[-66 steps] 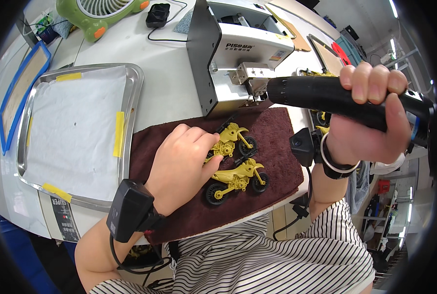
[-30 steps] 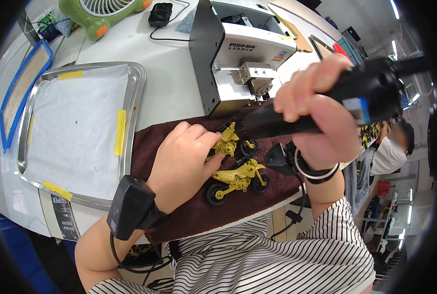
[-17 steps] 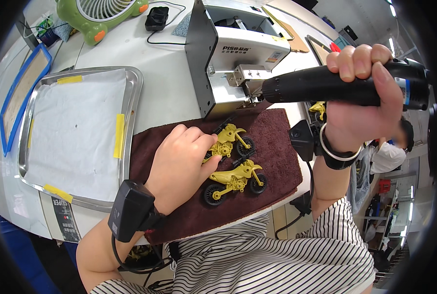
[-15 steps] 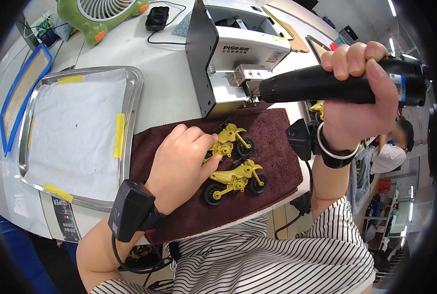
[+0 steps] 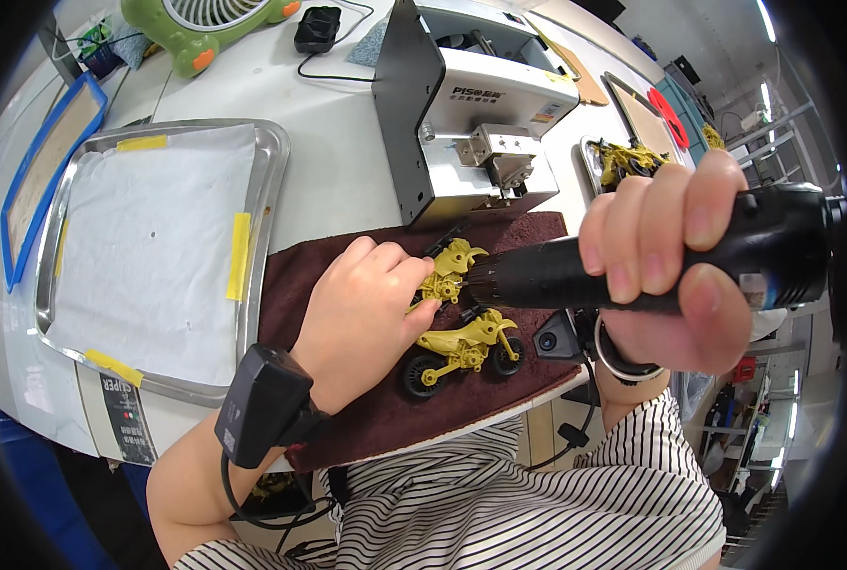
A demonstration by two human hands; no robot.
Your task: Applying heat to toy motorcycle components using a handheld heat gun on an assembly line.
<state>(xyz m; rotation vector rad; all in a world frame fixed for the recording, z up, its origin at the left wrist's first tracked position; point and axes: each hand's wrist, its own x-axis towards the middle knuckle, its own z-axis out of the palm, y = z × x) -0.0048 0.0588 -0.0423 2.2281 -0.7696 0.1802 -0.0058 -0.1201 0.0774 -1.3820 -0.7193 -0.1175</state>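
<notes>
Your left hand (image 5: 362,309) grips the rear of the upper yellow toy motorcycle (image 5: 456,256) on the brown cloth (image 5: 376,427), while your right hand (image 5: 668,252) is wrapped around the black power screwdriver (image 5: 556,271), its tip at that motorcycle's side. The lower yellow toy motorcycle (image 5: 461,340) lies just beside it, nearer you. Beyond the cloth stands the metal machine (image 5: 504,100); the lined metal tray (image 5: 274,176) is to your left.
</notes>
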